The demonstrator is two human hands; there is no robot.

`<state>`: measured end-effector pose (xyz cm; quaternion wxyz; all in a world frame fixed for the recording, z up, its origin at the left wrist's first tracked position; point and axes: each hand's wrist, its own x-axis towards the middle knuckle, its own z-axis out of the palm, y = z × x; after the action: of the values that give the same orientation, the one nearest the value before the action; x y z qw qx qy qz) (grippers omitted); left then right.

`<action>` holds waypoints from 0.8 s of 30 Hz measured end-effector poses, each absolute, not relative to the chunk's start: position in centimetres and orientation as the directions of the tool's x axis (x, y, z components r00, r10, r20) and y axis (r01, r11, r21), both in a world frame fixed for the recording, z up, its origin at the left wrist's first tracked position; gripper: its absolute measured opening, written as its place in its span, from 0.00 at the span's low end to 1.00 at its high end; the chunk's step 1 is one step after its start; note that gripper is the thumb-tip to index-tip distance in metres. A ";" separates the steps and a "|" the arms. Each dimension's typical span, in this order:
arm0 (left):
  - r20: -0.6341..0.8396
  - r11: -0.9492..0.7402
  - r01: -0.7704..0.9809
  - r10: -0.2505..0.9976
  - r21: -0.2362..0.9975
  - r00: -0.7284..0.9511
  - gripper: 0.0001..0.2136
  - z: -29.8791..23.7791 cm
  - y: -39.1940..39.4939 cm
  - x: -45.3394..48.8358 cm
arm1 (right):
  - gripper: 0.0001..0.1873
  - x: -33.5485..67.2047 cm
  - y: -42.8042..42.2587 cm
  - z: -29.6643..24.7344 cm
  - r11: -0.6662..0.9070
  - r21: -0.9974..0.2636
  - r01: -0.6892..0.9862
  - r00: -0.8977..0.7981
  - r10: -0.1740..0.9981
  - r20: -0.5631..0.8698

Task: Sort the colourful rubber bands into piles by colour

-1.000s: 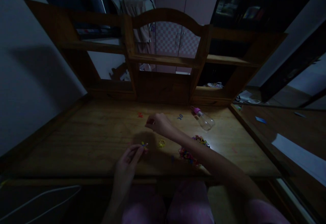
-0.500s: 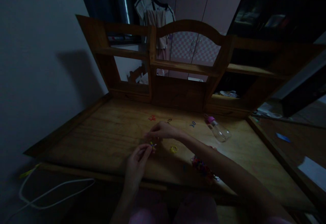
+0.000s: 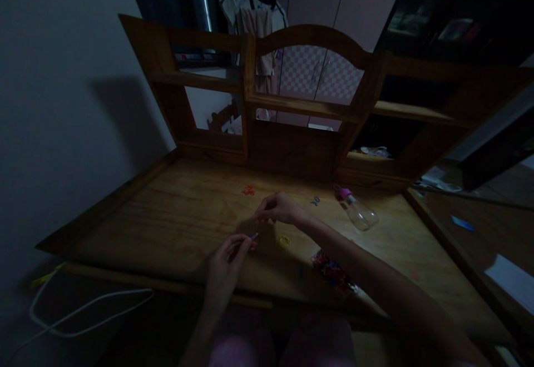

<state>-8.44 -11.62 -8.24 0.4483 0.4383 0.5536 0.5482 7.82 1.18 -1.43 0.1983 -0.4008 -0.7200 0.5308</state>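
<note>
My left hand [image 3: 228,256] is closed in a pinch above the front middle of the wooden desk. A small thin piece, pale with some blue [image 3: 254,236], sticks out between its thumb and forefinger; its kind is too small to tell. Just beyond and to the right, my right hand [image 3: 280,209] reaches over the desk with its fingers curled together, pointing left. Whatever its fingertips hold, if anything, cannot be made out. Small yellow bands [image 3: 284,241] lie on the wood below my right wrist. Farther back are red-orange bands [image 3: 248,190] and blue ones [image 3: 315,201].
A pile of many-coloured bands [image 3: 331,269] lies under my right forearm. A clear bottle with a pink cap [image 3: 362,216] rests on its side to the right. Wooden shelving [image 3: 298,103] borders the desk's back. A white cable [image 3: 92,306] loops at the lower left.
My right hand has moved right, away from my left hand, and now covers the spot where dark bands lay. My left hand stays put, with less of its small piece showing.
</note>
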 end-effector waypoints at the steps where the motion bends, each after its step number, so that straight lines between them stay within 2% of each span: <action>1: -0.014 0.011 -0.012 0.977 1.000 -0.214 0.12 -8.2 -11.6 -8.4 | 0.15 8.5 1.4 -1.2 0.130 -0.911 0.391 -0.603 0.784 -0.147; 6: -0.018 0.016 -0.014 0.980 1.000 -0.198 0.11 -7.9 -11.6 -8.1 | 0.08 11.8 0.6 -0.7 0.286 -0.732 0.618 -0.637 0.728 -0.253; 10: -0.048 0.043 -0.028 0.977 0.999 -0.207 0.12 -7.7 -11.5 -7.9 | 0.07 12.5 -0.9 -1.0 0.323 -0.687 0.651 -0.599 0.774 -0.204; 13: -0.055 0.047 -0.044 0.978 0.998 -0.200 0.13 -7.8 -11.5 -7.7 | 0.12 11.9 -1.9 -0.7 0.348 -0.725 0.594 -0.588 0.803 -0.097; 17: -0.070 0.063 -0.039 0.976 0.997 -0.206 0.13 -7.8 -11.7 -7.7 | 0.17 10.6 -3.6 0.1 0.362 -0.846 0.391 -0.694 0.720 -0.013; 19: -0.075 0.070 -0.027 0.975 0.997 -0.207 0.13 -7.6 -11.7 -7.7 | 0.16 10.0 -4.3 0.2 0.348 -0.863 0.366 -0.710 0.704 -0.018; 24: -0.060 0.061 -0.002 0.974 0.998 -0.216 0.13 -7.2 -11.9 -7.7 | 0.09 9.8 -4.0 -0.6 0.349 -0.842 0.412 -0.661 0.751 -0.012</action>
<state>-7.67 -11.89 -7.21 0.4565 0.4283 0.5674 0.5350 9.76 -3.95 -0.64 0.1928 -0.3640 -0.7985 0.4391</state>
